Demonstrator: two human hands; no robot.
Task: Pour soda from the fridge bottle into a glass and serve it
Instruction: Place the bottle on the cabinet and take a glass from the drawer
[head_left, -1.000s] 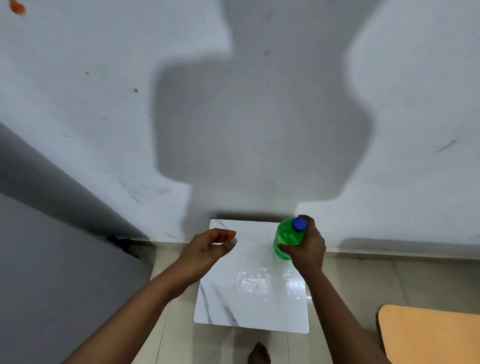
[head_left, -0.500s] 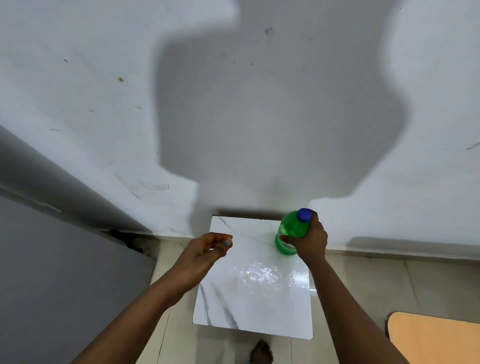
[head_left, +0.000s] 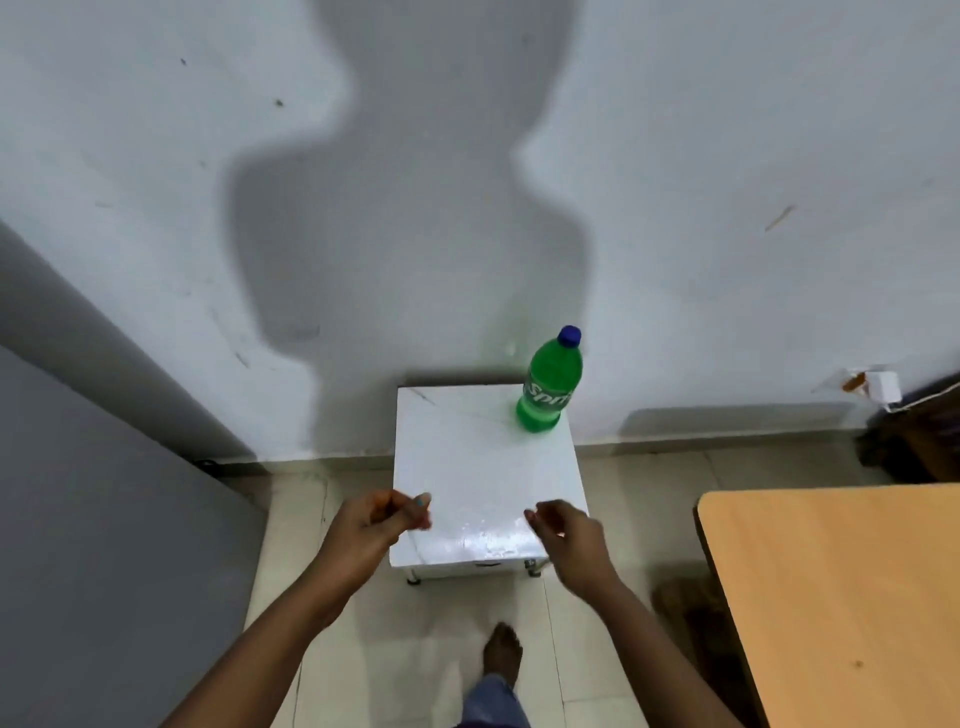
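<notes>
A plain room in a home, by the look of it: a scuffed white painted wall (head_left: 727, 130), beige floor tiles (head_left: 426, 649), a small white marble-topped worktop (head_left: 467, 467) against the wall, a wooden table (head_left: 841, 597) at right, and a bare foot (head_left: 503, 652) on the tiles.

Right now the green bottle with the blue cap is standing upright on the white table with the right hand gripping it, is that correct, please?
Not quite. The head view shows the right hand empty and well apart from the bottle, near the table's front edge. The rest holds: the bottle stands upright, blue cap on, at the table's far right corner.
</notes>
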